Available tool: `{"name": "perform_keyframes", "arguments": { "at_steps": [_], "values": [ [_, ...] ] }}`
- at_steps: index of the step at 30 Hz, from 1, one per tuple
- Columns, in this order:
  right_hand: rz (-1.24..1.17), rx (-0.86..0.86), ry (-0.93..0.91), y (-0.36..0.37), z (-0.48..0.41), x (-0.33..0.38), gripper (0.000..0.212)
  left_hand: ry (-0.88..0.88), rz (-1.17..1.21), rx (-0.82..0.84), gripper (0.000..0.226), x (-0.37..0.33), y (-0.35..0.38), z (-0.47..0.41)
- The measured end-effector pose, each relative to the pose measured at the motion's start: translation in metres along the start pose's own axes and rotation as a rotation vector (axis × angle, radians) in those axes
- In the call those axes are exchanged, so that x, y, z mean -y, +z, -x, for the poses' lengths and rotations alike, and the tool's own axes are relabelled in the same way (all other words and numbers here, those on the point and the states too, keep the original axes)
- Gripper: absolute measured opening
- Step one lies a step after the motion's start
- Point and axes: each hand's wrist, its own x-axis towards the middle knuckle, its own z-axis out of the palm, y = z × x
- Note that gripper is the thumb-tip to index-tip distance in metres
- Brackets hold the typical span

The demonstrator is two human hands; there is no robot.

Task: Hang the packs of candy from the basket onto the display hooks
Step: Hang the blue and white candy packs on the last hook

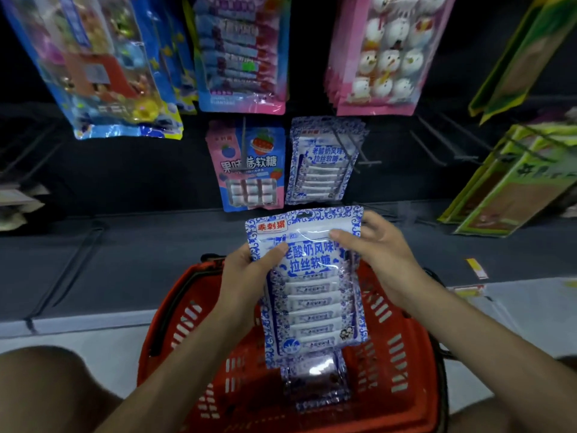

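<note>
Dim light left the display wall (125, 170) nearly black while glare streaked the glossy candy pack (312, 307), and the wide-angle lens bowed and softened the hanging packs (93, 73) toward the frame's blurred edges.

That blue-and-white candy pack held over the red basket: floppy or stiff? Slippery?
Probably floppy: the candy pack is thin film, and the left hand and right hand each grip a side. Likely slippery: the film glares. Probably light: held by its upper half only.

Your held pack (312, 292) is partly covering the lower pack (315, 379) in the basket (193, 307); the top edge is cropping the hanging packs (240, 51).
</note>
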Motion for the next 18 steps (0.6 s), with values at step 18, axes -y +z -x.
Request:
{"name": "perform_keyframes", "arguments": {
  "at_steps": [18],
  "values": [
    [-0.039, -0.046, 0.046, -0.079, -0.031, 0.033, 0.020, 0.028, -0.014, 0.090, 0.039, -0.041, 0.084, -0.048]
  ]
}}
